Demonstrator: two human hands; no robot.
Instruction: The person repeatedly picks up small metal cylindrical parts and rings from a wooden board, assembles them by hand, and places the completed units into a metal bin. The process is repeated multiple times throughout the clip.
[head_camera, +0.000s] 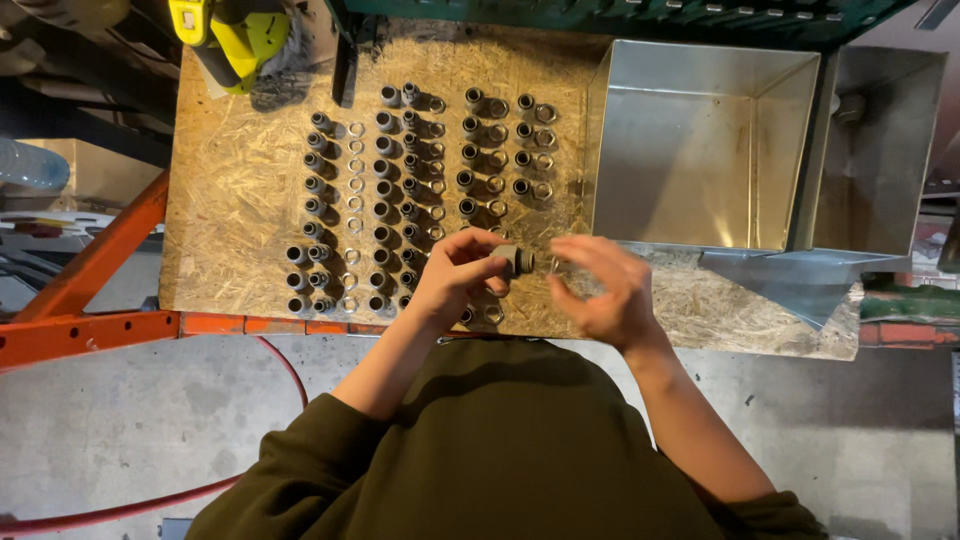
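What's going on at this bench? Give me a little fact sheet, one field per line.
Surface: chipboard bench top on an orange frame
Left hand: grips a dark cylindrical fitting
Right hand: blurred, fingers at the fitting's end
Laid out: rows of similar fittings with metal rings beside them
To the right: open metal box
Top left: yellow-green power tool

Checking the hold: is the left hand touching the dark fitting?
Touching. The head view shows the left hand with fingers wrapped round the dark fitting, no gap visible.
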